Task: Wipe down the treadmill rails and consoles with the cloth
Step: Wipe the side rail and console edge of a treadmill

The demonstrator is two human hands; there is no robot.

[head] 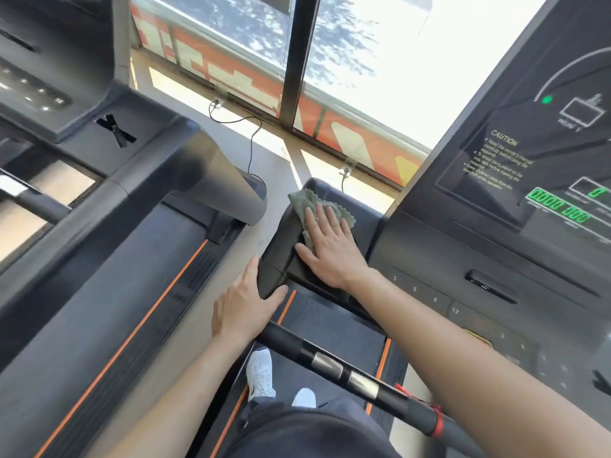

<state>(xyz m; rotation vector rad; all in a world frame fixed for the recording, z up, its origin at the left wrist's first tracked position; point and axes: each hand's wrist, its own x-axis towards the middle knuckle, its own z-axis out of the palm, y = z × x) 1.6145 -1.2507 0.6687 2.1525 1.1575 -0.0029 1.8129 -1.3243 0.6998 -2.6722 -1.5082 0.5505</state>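
A sunlit window (347, 61) runs along the far side of a gym floor (264, 160), with treadmills facing it. The person stands on one belt (330, 322), white shoes (260, 375) showing below a black crossbar (347, 368).

The black rail (281, 256) on the left of this treadmill is the landmark. The green cloth (302, 201) lies on top of the rail toward its far end, one zigzag edge sticking out beyond the fingertips. The right hand (327, 249) lies flat on the cloth, fingers straight and slightly spread, pressing it against the rail and covering its near half. The left hand (244, 309) clasps the near end of the rail, fingers along its outer side and thumb across its inner side.

To the right of the rail stands the console (515, 160) with green digits lit. To the left of the rail, across a strip of floor, is a second treadmill (132, 276) with orange stripes.
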